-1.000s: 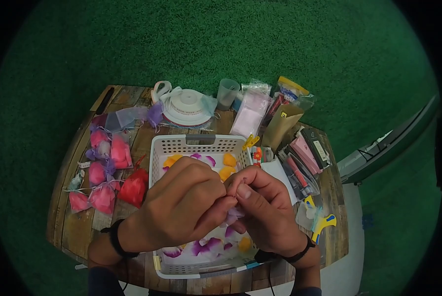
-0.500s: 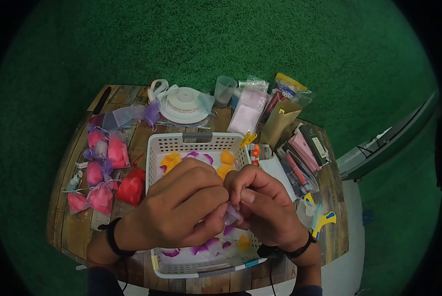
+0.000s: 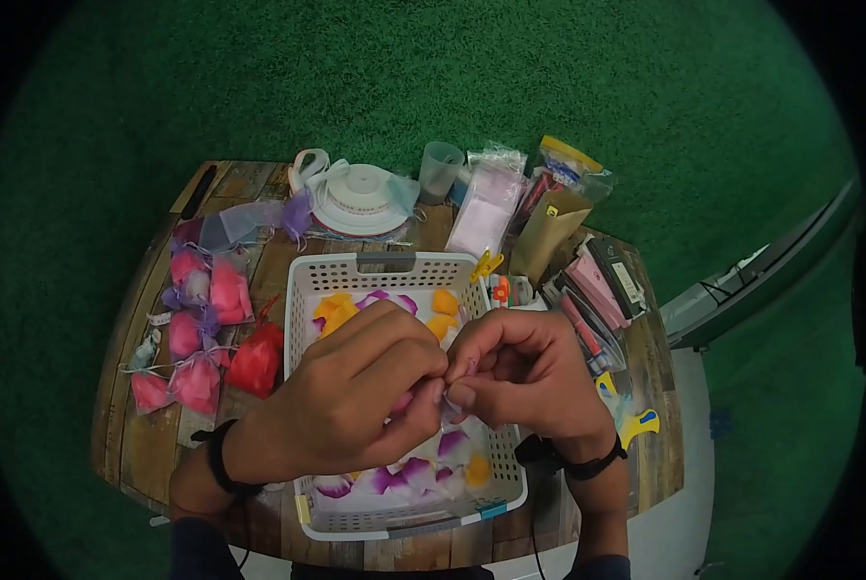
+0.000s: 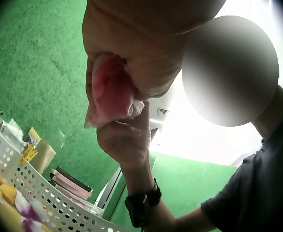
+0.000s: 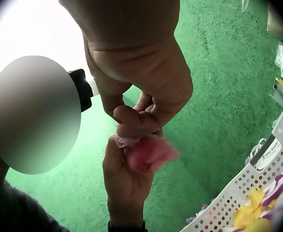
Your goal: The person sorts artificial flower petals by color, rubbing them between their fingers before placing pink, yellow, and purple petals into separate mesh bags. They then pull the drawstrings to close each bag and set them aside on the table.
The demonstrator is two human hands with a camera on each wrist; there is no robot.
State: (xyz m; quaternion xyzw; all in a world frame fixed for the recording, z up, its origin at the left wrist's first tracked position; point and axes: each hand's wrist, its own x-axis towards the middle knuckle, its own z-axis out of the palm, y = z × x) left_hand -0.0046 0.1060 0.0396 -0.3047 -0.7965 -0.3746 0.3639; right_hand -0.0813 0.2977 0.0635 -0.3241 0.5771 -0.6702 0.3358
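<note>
My left hand (image 3: 356, 391) curls round a small sheer pouch (image 4: 113, 89) with something pink inside. Thumb and fingertips of my right hand (image 3: 539, 377) pinch the pale gathered end of that pouch, right against the left fingertips. In the right wrist view the pink pouch (image 5: 151, 154) bulges out below the right fingers. From the head view it is mostly hidden behind the left hand. Both hands are over a white perforated basket (image 3: 298, 309), where purple-and-white petals (image 3: 418, 474) and yellow petals (image 3: 443, 302) lie.
Filled pink pouches (image 3: 199, 377) and a red pouch (image 3: 256, 360) lie left of the basket. Behind it are a ribbon spool (image 3: 363, 198), a clear cup (image 3: 440, 172) and plastic packets (image 3: 486, 217). A yellow-handled tool (image 3: 641, 422) and pink-and-black boxes (image 3: 607, 275) sit to the right.
My right hand has turned, its thumb coming lower against the left fingertips. A bit of pink now shows between the left fingers. The pale end between the hands is less visible than half a second ago.
</note>
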